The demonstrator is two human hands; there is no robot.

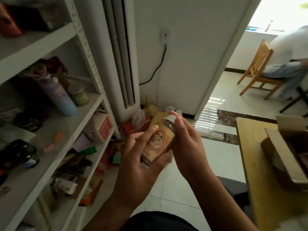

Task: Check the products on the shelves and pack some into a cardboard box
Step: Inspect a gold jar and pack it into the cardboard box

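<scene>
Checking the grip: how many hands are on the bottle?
2. The left hand holds the bottle at its lower end; the right hand grips it near the white cap. No other hands show.

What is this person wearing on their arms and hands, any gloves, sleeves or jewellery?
The left hand and right hand are bare: no gloves, rings or watch visible. Both forearms are uncovered as far as the picture shows, with no sleeve in sight. A dark garment shows at the bottom edge.
</scene>
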